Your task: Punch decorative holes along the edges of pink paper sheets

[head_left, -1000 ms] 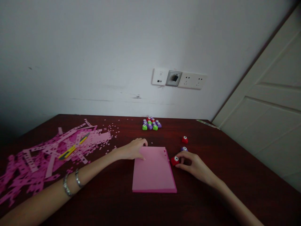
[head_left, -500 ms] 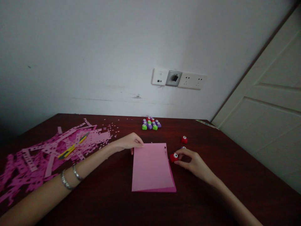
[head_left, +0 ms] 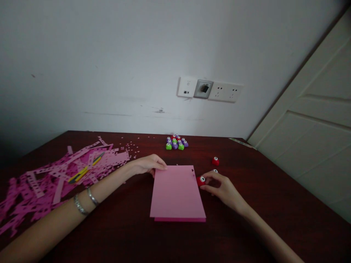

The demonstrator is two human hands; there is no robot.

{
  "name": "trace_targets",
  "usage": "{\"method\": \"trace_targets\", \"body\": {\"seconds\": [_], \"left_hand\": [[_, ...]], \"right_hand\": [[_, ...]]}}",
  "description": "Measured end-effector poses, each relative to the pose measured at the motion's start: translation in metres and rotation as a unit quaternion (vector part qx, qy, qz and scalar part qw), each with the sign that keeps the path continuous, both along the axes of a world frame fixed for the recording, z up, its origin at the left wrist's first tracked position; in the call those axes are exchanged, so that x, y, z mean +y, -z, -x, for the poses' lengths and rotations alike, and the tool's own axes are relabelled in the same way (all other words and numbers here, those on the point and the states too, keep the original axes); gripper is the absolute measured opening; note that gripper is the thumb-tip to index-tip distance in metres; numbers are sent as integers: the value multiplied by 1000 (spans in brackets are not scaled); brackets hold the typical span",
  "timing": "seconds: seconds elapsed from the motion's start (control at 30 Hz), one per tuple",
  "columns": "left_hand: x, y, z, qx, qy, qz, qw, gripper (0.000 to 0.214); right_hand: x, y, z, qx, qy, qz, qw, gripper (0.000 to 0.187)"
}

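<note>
A pink sheet of paper lies on the table in front of me, with a darker pink edge of paper showing beneath its bottom. My left hand pinches the sheet's upper left corner between thumb and fingers. At the sheet's right edge, my right hand grips a small red craft hole punch with a white knob on top. The punch meets the paper's edge; whether it is pressed down I cannot tell. Small dark cut-outs show near the sheet's upper right corner. Another punch is mostly hidden behind my right hand.
Another red punch stands farther back on the right. Several green, purple and red punches are grouped near the wall. Pink punched strips are heaped at the left, a yellow cutter on top. Wall sockets sit above the table.
The top sheet has turned slightly, its lower left corner shifting left and baring the paper beneath. My right hand has brought the red punch slightly left against the sheet's edge.
</note>
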State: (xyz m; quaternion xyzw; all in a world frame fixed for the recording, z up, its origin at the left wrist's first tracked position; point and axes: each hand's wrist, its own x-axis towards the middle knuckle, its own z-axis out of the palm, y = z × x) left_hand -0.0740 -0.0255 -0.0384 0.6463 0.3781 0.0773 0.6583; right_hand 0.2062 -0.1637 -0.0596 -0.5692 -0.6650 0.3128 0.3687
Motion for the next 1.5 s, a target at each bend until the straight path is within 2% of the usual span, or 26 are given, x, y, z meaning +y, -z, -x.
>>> {"method": "trace_targets", "body": {"seconds": [1.07,1.5], "left_hand": [[3,5,2,-8,22,3,1000,26],[2,4,1,-3,20,3,1000,25]], "right_hand": [[0,-3,-1,-37,-10,-45,998,19],[0,-4,-1,-37,-16,-37,999,19]]}}
